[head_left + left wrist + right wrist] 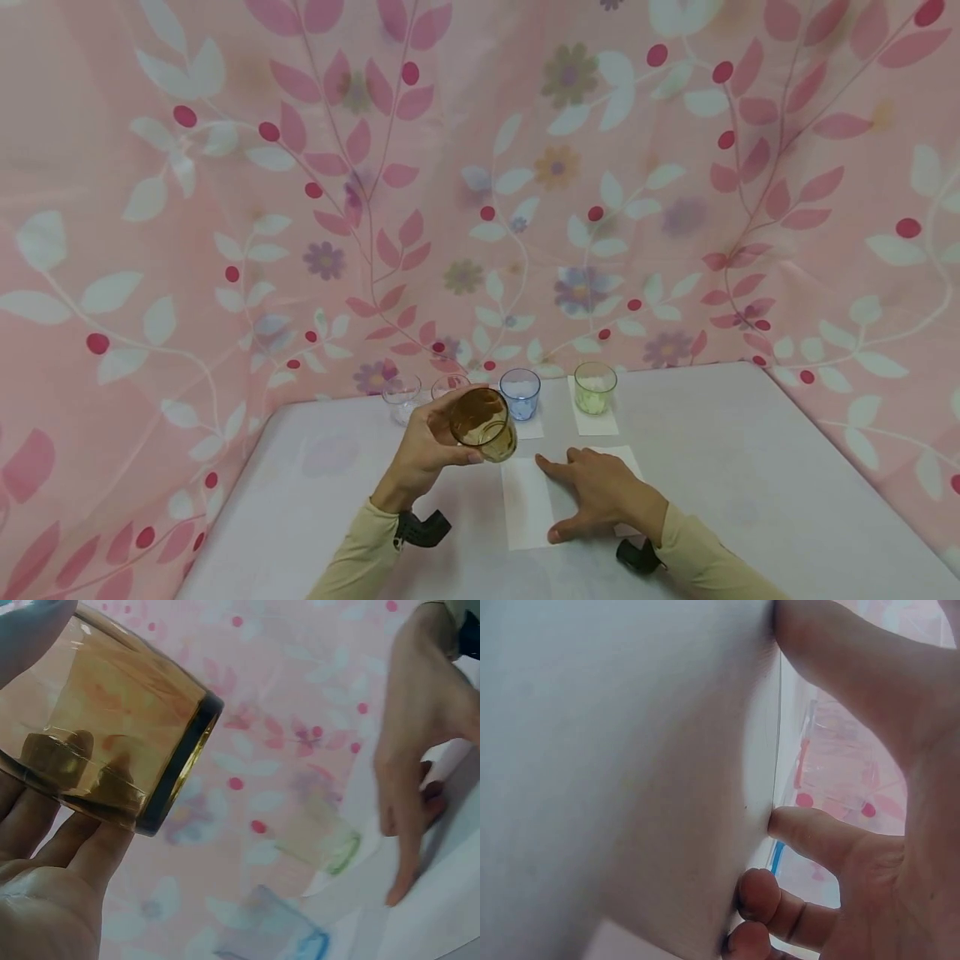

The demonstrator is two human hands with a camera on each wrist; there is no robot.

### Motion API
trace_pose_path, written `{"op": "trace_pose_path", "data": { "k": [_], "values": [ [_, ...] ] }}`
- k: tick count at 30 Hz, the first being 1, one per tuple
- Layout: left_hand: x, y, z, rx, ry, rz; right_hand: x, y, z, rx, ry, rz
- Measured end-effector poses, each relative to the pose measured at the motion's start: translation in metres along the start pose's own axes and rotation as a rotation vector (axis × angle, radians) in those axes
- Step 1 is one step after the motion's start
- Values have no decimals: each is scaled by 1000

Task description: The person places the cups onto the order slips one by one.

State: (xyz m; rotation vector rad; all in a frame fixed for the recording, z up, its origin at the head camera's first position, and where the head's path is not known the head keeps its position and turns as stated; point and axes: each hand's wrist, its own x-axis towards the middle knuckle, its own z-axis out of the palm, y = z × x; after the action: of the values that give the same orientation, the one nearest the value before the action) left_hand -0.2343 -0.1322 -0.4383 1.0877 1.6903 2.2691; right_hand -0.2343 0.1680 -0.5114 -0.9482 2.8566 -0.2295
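An amber glass tumbler [482,425] is held above the table in my left hand [426,450], its mouth tilted toward the head camera. In the left wrist view, fingers lie along one side of the amber glass [127,727] and the thumb is on the other. My right hand [603,487] is over white paper [527,504], with thumb and index finger spread apart. In the right wrist view their tips touch the white surface [630,765], while the other fingers are bent. A second white sheet [624,457] lies partly hidden beneath this hand.
Along the back of the white table [322,500] stand a clear glass [401,398], a pink-rimmed glass [448,383] partly behind my left hand, a blue glass [521,395] and a green glass [596,389]. The last two have white paper beneath them. A floral curtain [465,208] hangs behind.
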Motion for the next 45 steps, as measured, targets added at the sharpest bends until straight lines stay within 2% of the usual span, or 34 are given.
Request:
{"op": "trace_pose_path", "data": {
  "k": [9, 14, 22, 27, 31, 40, 45],
  "values": [
    [-1, -44, 14, -60, -27, -68, -1, 0, -1, -1, 25, -10],
    [-5, -62, 17, -80, -29, -111, -1, -1, -1, -3, 27, -17],
    [-13, -79, 15, -12, 13, -282, -2, 0, 1, 1, 52, -36],
    [-20, -94, 8, 19, 29, -340, -3, -1, -1, 22, 32, -17],
    [-23, -101, 7, 29, 47, -369, -3, -1, -2, 17, 33, -19],
    [-27, -108, 13, 21, 88, -376, -3, -1, -2, 21, 34, -19],
    [-27, -107, 17, 69, 77, -369, -3, -2, -2, 37, 27, -7]
  ]
}}
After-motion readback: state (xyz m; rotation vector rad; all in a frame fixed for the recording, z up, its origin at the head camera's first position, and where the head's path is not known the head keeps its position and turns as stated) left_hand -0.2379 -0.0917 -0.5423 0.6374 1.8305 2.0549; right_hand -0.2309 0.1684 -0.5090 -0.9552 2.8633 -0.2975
